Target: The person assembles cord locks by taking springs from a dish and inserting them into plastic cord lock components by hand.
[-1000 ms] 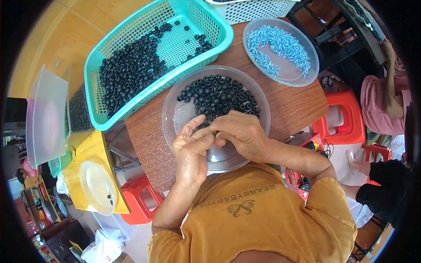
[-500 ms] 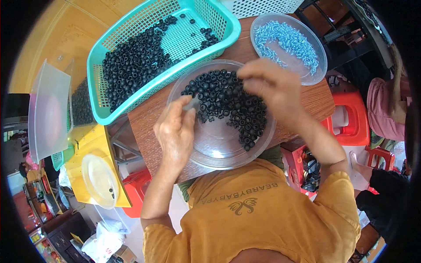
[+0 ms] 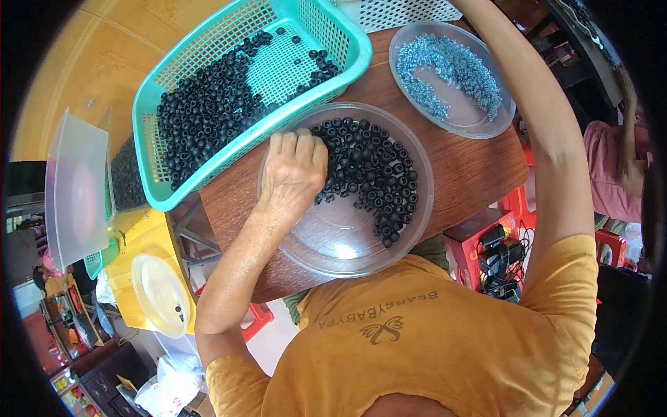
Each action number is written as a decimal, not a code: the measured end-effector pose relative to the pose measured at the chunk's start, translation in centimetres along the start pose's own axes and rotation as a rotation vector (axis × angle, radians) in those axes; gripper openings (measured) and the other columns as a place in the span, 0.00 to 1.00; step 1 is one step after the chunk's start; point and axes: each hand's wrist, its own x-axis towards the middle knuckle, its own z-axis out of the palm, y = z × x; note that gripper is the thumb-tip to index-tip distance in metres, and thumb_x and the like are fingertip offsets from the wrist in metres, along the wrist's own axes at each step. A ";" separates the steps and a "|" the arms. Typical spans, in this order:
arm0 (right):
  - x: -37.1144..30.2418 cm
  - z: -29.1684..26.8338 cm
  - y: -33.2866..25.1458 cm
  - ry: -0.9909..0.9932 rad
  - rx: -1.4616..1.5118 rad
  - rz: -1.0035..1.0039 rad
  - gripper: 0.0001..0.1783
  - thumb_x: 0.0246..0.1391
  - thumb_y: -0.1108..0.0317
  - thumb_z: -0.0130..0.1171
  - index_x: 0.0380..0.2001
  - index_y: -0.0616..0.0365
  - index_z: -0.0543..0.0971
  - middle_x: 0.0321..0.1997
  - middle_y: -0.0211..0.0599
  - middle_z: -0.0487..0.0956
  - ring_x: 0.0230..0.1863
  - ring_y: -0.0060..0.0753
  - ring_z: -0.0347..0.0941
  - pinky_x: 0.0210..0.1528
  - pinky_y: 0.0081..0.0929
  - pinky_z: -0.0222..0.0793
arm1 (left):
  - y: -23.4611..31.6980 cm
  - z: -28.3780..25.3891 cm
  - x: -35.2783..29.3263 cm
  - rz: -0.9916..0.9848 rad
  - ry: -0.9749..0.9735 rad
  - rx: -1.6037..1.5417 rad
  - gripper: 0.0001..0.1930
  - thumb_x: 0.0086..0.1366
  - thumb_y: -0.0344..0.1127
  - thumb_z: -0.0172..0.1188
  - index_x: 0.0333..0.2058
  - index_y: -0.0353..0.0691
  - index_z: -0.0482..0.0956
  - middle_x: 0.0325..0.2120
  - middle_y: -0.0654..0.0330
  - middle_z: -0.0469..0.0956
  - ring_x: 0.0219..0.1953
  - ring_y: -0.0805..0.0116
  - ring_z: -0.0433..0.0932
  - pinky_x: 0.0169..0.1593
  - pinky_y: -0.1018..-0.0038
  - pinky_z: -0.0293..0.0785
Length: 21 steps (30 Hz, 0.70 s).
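Observation:
A round clear plastic tray (image 3: 319, 236) lies on the table in front of me, with many small black ring-like pieces (image 3: 379, 163) heaped across its far and right parts. Over its far left side is my left hand (image 3: 295, 167), closed with the fingers curled under; whatever they hold is hidden. My right arm reaches far forward past the right side of the table, and its hand lies beyond the top edge of the picture. Beside that arm sits a clear oval-looking dish (image 3: 472, 121) of small shiny blue pieces (image 3: 458, 62).
A turquoise basket (image 3: 243, 165) of similar black pieces stands at the far left, next to a white perforated basket (image 3: 399, 12). Wood-grain tabletop (image 3: 472, 170) shows around the tray. Left of it are a yellow surface (image 3: 128, 243) and a clear lid (image 3: 161, 295). Another person (image 3: 611, 170) sits at right.
My right hand has left the black pieces and gone forward out of the picture. My left hand has moved slightly right and its fingers have curled closed.

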 end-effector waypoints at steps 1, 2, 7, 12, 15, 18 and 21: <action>0.4 0.9 1.0 -0.014 -0.135 -0.141 0.15 0.34 0.72 0.58 0.30 0.60 0.84 0.29 0.52 0.81 0.31 0.45 0.79 0.37 0.33 0.74 | 0.0 0.1 -0.3 0.027 -0.004 -0.010 0.12 0.47 0.26 0.55 0.34 0.32 0.74 0.33 0.53 0.73 0.32 0.59 0.71 0.39 0.67 0.67; 0.3 1.7 0.6 -0.023 -0.124 -0.142 0.15 0.34 0.72 0.58 0.30 0.60 0.84 0.29 0.52 0.81 0.31 0.45 0.79 0.37 0.33 0.74 | -0.3 0.1 -0.8 0.017 -0.013 -0.007 0.12 0.47 0.26 0.55 0.34 0.32 0.74 0.33 0.53 0.73 0.32 0.59 0.71 0.39 0.67 0.67; -0.3 2.2 1.1 -0.346 0.035 -0.106 0.19 0.35 0.64 0.56 0.34 0.56 0.83 0.37 0.54 0.79 0.40 0.52 0.76 0.48 0.36 0.71 | -0.9 -0.8 -1.3 -0.286 -0.143 -0.285 0.15 0.47 0.20 0.54 0.37 0.37 0.75 0.33 0.55 0.74 0.33 0.55 0.72 0.37 0.64 0.69; -4.7 -1.8 -2.9 -0.068 -0.258 -0.095 0.18 0.35 0.65 0.57 0.34 0.59 0.83 0.34 0.53 0.80 0.39 0.49 0.77 0.46 0.35 0.71 | 0.0 -0.5 0.0 -0.230 -0.032 -0.366 0.17 0.46 0.18 0.54 0.37 0.39 0.77 0.32 0.54 0.73 0.34 0.53 0.73 0.38 0.64 0.70; -7.3 -1.4 -4.8 -0.147 -0.057 -0.084 0.14 0.37 0.69 0.59 0.30 0.65 0.82 0.26 0.50 0.80 0.30 0.39 0.78 0.37 0.32 0.72 | -0.3 -1.0 -1.6 -0.209 -0.041 -0.360 0.17 0.44 0.19 0.54 0.36 0.37 0.77 0.31 0.54 0.74 0.33 0.53 0.73 0.38 0.64 0.70; -10.0 -2.2 -4.2 -0.199 0.133 0.036 0.11 0.39 0.71 0.58 0.27 0.67 0.81 0.22 0.43 0.80 0.26 0.31 0.75 0.31 0.29 0.70 | -0.5 -1.9 -2.9 -0.304 -0.073 -0.491 0.16 0.45 0.19 0.54 0.35 0.37 0.78 0.32 0.53 0.76 0.34 0.53 0.75 0.39 0.64 0.71; -12.9 -5.7 -4.6 -0.225 0.173 0.119 0.08 0.41 0.74 0.58 0.25 0.68 0.80 0.19 0.32 0.77 0.23 0.23 0.71 0.26 0.24 0.67 | 0.1 -2.6 -3.2 -0.412 -0.033 -0.642 0.14 0.46 0.19 0.56 0.34 0.36 0.78 0.32 0.52 0.77 0.36 0.53 0.77 0.39 0.64 0.72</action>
